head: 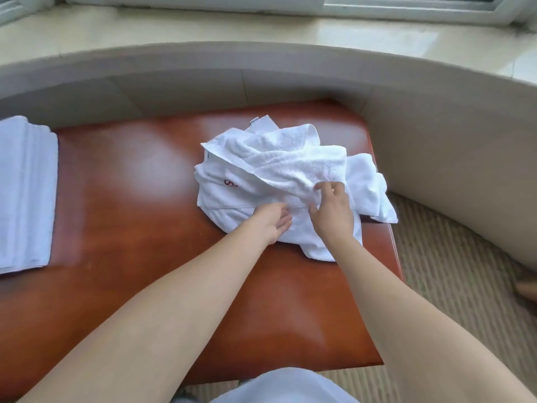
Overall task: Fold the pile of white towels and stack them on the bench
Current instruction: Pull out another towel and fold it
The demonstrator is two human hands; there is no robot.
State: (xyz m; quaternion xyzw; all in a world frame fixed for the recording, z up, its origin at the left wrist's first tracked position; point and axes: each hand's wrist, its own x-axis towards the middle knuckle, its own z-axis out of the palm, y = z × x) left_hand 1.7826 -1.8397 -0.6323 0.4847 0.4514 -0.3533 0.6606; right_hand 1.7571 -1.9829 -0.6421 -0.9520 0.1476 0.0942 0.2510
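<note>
A crumpled pile of white towels [279, 167] lies on the right half of the brown leather bench [139, 199]; one towel shows red lettering. My right hand [331, 213] pinches a fold of the top towel at the pile's near side. My left hand [273, 222] reaches in beside it, its fingers straight and touching the cloth at the pile's front edge. A stack of folded white towels [26, 196] sits at the bench's far left end.
A curved beige wall [290, 74] wraps behind and to the right of the bench, below a pale window sill [203, 27]. Striped carpet [450, 271] lies to the right of the bench. Part of the pile hangs over the bench's right edge.
</note>
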